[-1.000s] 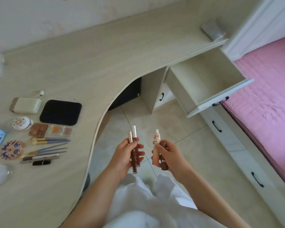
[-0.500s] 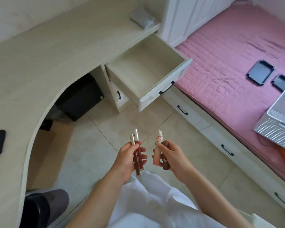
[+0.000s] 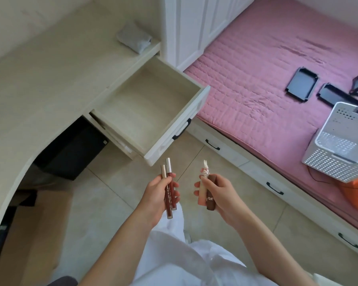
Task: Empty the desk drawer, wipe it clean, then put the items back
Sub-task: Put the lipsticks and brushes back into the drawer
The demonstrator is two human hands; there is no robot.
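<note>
The desk drawer (image 3: 175, 139) stands pulled out and holds nothing. A folded grey cloth (image 3: 133, 39) lies on the desk's far corner above it. My left hand (image 3: 156, 196) grips two slim dark red lip gloss tubes (image 3: 168, 193) with silver caps, upright over the floor tiles just below the drawer front. My right hand (image 3: 220, 195) holds a beige tube with a rabbit-shaped cap (image 3: 203, 182) and a brown lipstick (image 3: 211, 195) side by side. Both hands hover in front of my lap, apart from each other.
The curved desk top (image 3: 50, 79) runs left. A black box (image 3: 70, 149) sits under it. A pink mattress (image 3: 267, 65) lies right, carrying two black trays (image 3: 302, 84) and a white perforated basket (image 3: 343, 145). Bed drawers with black handles (image 3: 274, 187) line the floor edge.
My view has swung right, away from the cosmetics laid out on the desk and toward the drawer and bed. Both hands keep hold of the same tubes.
</note>
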